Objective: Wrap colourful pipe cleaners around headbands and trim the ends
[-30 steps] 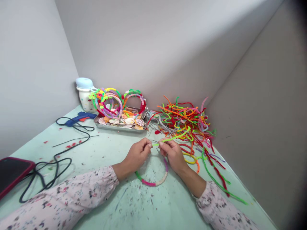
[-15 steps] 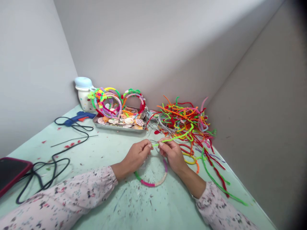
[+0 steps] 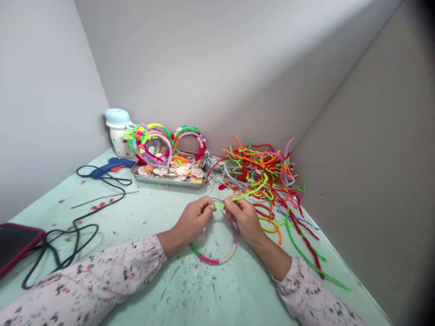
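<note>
My left hand (image 3: 197,218) is closed in a pinch at the left side of a headband-like hoop (image 3: 219,261) wrapped in green, magenta, cream and purple pipe cleaner. My right hand (image 3: 243,217) pinches a lime-green pipe cleaner (image 3: 251,192), whose long free end slants up and to the right. A short stretch of that same lime strand shows between both hands. Bare thin wire of the hoop is visible near my fingertips. My left fingers cover where the strand meets the hoop.
A metal tray (image 3: 170,182) of seashells holds several finished hoops. Behind it stands a white cup (image 3: 118,138) with a blue lid. A blue glue gun (image 3: 110,167) and black cord lie left, beside a red-edged phone (image 3: 20,246). Tangled pipe cleaners (image 3: 261,165) are heaped right.
The free end of the lime-green pipe cleaner has swung a little to the left and straightened. Both hands stay nearly in place, and the hoop keeps its position.
</note>
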The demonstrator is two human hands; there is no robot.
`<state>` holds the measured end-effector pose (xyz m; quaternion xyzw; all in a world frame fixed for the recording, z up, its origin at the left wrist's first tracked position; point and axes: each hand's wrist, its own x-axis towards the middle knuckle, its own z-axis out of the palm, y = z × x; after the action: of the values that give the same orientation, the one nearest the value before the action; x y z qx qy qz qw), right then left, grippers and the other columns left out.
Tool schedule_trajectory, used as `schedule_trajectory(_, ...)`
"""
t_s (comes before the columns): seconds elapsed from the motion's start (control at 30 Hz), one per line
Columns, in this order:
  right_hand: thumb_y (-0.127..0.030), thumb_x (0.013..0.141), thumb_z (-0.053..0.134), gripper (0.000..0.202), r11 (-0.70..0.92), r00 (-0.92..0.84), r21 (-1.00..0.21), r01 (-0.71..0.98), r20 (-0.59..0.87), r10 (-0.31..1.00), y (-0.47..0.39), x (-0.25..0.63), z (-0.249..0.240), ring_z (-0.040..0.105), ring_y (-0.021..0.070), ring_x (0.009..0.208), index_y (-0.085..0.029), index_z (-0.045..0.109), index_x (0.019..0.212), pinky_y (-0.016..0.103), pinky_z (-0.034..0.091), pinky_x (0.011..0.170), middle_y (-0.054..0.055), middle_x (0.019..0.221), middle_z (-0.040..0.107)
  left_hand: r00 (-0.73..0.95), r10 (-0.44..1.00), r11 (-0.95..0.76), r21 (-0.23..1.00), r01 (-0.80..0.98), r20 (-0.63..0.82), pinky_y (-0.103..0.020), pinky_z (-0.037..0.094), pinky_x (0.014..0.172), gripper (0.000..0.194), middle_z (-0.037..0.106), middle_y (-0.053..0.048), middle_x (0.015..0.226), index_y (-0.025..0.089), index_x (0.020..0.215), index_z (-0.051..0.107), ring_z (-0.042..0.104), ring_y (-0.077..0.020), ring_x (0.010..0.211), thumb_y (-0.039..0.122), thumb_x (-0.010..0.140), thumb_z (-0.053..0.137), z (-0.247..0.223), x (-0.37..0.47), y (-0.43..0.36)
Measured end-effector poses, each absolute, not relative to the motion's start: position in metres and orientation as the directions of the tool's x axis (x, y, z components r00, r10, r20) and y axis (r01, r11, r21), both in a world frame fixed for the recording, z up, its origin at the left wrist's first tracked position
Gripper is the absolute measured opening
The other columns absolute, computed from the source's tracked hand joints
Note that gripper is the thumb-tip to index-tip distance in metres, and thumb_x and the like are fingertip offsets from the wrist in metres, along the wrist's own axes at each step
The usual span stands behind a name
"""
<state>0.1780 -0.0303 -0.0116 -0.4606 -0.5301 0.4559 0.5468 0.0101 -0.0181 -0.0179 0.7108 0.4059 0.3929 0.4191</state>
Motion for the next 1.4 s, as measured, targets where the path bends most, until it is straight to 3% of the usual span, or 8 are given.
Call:
schedule_trajectory(0.47, -0.042, 0.075, 0.068, 0.027, 0.073, 0.024, -0.979, -0.191, 0.070, 0.997, -0.024, 0.180, -0.022, 0.044, 0.0082, 0.050, -0.015, 0.064, 0.077, 0.021, 0.031, 0.046, -0.001, 0.061, 0.055, 0.346, 0.885, -0.386, 0.906, 0.171, 0.312, -0.023, 0.038, 0.063, 0.020, 0.055, 0.001, 0.068, 0.018, 0.076, 0.051, 0.049, -0.0121, 0.065, 0.027, 0.089, 0.040, -0.006, 0.009, -0.026)
schedule_trajectory(0.73, -0.042, 0.077, 0.065, 0.026, 0.090, 0.009, -0.989, -0.119, 0.089, 0.996, -0.023, 0.184, -0.024, 0.045, 0.0097, 0.051, -0.016, 0.063, 0.074, 0.023, 0.033, 0.049, -0.001, 0.060, 0.055, 0.378, 0.889, -0.310, 0.947, 0.082, 0.258, -0.023, 0.038, 0.059, 0.019, 0.052, 0.002, 0.066, 0.017, 0.078, 0.052, 0.047, -0.0112, 0.060, 0.029, 0.088, 0.040, -0.010, 0.009, -0.024)
schedule_trajectory(1.4, -0.040, 0.076, 0.065, 0.023, 0.151, 0.046, -0.982, -0.109, 0.147, 0.988, -0.024, 0.182, -0.022, 0.043, 0.0096, 0.050, -0.018, 0.062, 0.075, 0.024, 0.030, 0.049, -0.003, 0.059, 0.054, 0.336, 0.912, -0.311, 0.931, 0.193, 0.235, -0.022, 0.035, 0.056, 0.011, 0.051, 0.003, 0.061, 0.018, 0.078, 0.053, 0.046, -0.0113, 0.057, 0.023, 0.082, 0.044, -0.011, 0.010, -0.023)
